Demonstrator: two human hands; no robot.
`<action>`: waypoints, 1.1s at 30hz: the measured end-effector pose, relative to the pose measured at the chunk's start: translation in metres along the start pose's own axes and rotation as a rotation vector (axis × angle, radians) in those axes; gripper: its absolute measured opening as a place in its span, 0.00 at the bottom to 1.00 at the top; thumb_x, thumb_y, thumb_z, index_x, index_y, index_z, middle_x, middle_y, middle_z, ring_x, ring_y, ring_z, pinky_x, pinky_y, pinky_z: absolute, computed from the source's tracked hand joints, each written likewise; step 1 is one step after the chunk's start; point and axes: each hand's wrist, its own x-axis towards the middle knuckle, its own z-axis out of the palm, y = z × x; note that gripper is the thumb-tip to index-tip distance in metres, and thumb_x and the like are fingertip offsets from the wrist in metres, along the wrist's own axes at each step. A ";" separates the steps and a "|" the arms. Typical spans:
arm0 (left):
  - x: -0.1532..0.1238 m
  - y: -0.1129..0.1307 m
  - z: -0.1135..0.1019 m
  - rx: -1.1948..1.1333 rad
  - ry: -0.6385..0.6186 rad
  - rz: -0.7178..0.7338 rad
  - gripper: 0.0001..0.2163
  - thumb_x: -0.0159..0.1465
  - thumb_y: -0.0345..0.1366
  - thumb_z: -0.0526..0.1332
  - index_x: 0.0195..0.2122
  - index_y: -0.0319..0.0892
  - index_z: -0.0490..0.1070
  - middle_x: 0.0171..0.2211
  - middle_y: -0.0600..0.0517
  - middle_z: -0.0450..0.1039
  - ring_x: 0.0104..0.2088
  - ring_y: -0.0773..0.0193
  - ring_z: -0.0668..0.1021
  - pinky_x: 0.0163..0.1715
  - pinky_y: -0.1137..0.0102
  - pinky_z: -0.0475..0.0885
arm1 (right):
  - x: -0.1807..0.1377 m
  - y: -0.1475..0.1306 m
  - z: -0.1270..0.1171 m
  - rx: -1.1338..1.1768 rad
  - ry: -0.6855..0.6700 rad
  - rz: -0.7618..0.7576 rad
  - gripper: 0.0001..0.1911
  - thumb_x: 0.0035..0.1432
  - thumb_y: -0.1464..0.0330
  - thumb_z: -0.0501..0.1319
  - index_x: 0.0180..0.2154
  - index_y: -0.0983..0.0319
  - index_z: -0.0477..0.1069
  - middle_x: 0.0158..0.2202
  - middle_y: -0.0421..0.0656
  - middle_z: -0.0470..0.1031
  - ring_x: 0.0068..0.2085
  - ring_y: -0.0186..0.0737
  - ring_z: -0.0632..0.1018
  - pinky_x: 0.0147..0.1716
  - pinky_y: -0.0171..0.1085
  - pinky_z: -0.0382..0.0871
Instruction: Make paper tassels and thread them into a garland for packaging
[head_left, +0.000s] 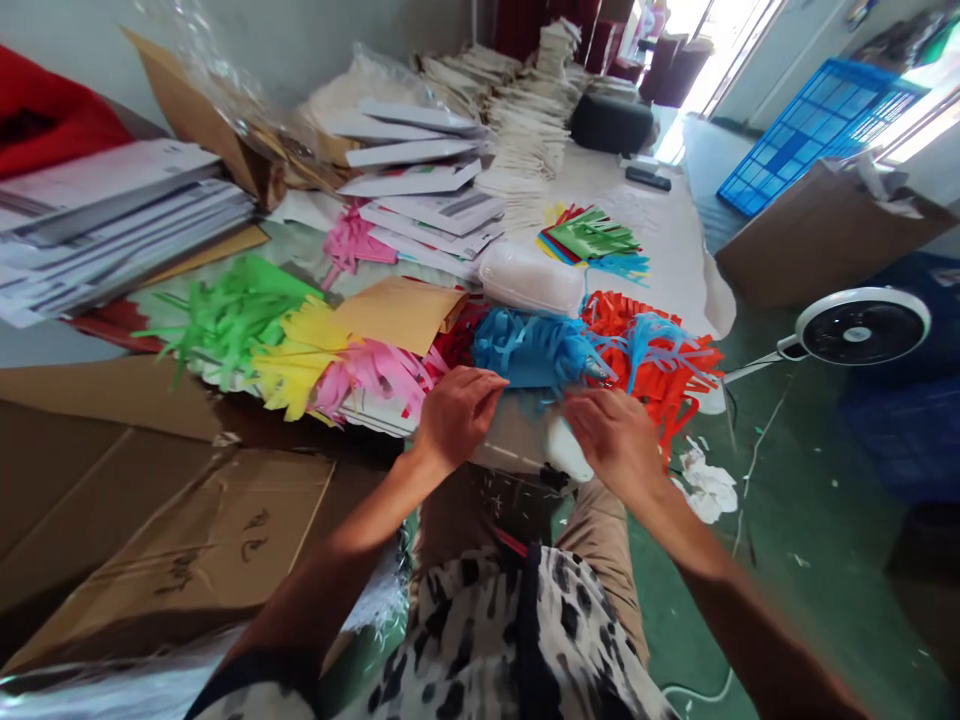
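Observation:
Blue fringed tissue paper (529, 365) lies at the near edge of the table, between my two hands. My left hand (461, 412) is closed in a pinch at the left corner of its flat near edge. The fingers of my right hand (611, 430) are bent together at its right end, slightly blurred by motion. Right of the blue paper is a heap of red-orange fringed paper (679, 385) with pale blue strips on top. Left of it are pink fringed paper (371, 372), yellow fringed paper (300, 345) and green fringed paper (232, 305).
A tan envelope (397, 312) and a white wrapped roll (531, 278) lie just behind the fringes. Stacks of printed sheets (112, 220) stand at left, above an open cardboard box (187, 540). A fan (861, 330) and a blue crate (814, 135) are at right.

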 end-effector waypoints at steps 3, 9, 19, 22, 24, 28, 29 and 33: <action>-0.014 -0.001 0.001 -0.042 -0.031 -0.005 0.10 0.72 0.29 0.61 0.48 0.45 0.81 0.46 0.48 0.85 0.49 0.57 0.83 0.53 0.60 0.79 | 0.046 -0.017 0.044 -0.086 -0.009 -0.075 0.09 0.70 0.71 0.63 0.48 0.57 0.80 0.50 0.47 0.83 0.46 0.49 0.77 0.43 0.46 0.64; -0.026 -0.008 -0.002 -0.162 -0.033 0.013 0.09 0.72 0.29 0.62 0.47 0.44 0.81 0.45 0.49 0.85 0.46 0.60 0.84 0.49 0.63 0.80 | 0.063 -0.010 0.063 -0.015 -0.022 -0.147 0.10 0.70 0.73 0.62 0.41 0.56 0.82 0.41 0.43 0.85 0.41 0.44 0.78 0.41 0.44 0.62; -0.011 -0.014 -0.002 -0.172 0.084 -0.126 0.10 0.73 0.32 0.62 0.52 0.45 0.79 0.48 0.48 0.83 0.50 0.58 0.82 0.54 0.60 0.78 | 0.074 0.011 0.036 0.486 -0.096 0.127 0.04 0.62 0.68 0.71 0.34 0.59 0.79 0.34 0.41 0.80 0.34 0.39 0.78 0.35 0.37 0.68; 0.000 -0.016 0.001 -0.135 0.053 -0.085 0.10 0.72 0.31 0.62 0.52 0.44 0.79 0.49 0.47 0.82 0.52 0.56 0.81 0.56 0.58 0.77 | 0.074 0.012 0.032 0.520 -0.085 0.124 0.05 0.63 0.66 0.71 0.34 0.58 0.80 0.33 0.40 0.80 0.33 0.39 0.78 0.34 0.37 0.67; 0.005 -0.018 0.004 -0.126 0.007 -0.051 0.08 0.71 0.30 0.63 0.48 0.44 0.80 0.47 0.47 0.83 0.51 0.56 0.80 0.55 0.58 0.77 | 0.073 0.011 0.031 0.555 -0.099 0.113 0.06 0.65 0.65 0.69 0.34 0.57 0.81 0.34 0.40 0.82 0.33 0.38 0.78 0.34 0.38 0.67; 0.010 -0.020 0.009 -0.127 -0.058 -0.058 0.07 0.69 0.29 0.66 0.46 0.44 0.81 0.46 0.47 0.83 0.51 0.55 0.80 0.55 0.57 0.77 | 0.072 0.008 0.030 0.618 -0.094 0.110 0.06 0.67 0.65 0.68 0.36 0.57 0.81 0.36 0.40 0.83 0.35 0.39 0.79 0.36 0.38 0.69; 0.010 -0.020 0.010 -0.133 -0.071 -0.055 0.07 0.68 0.29 0.67 0.47 0.44 0.81 0.46 0.47 0.83 0.52 0.55 0.80 0.56 0.57 0.77 | 0.072 0.007 0.029 0.632 -0.084 0.119 0.06 0.66 0.64 0.68 0.35 0.57 0.81 0.36 0.40 0.82 0.35 0.39 0.79 0.37 0.39 0.70; 0.014 -0.022 0.007 -0.153 -0.148 -0.022 0.09 0.69 0.31 0.68 0.49 0.43 0.80 0.48 0.47 0.84 0.51 0.54 0.80 0.54 0.58 0.77 | 0.072 0.004 0.026 0.696 -0.043 0.136 0.10 0.66 0.60 0.69 0.34 0.57 0.80 0.35 0.41 0.81 0.37 0.40 0.79 0.39 0.40 0.72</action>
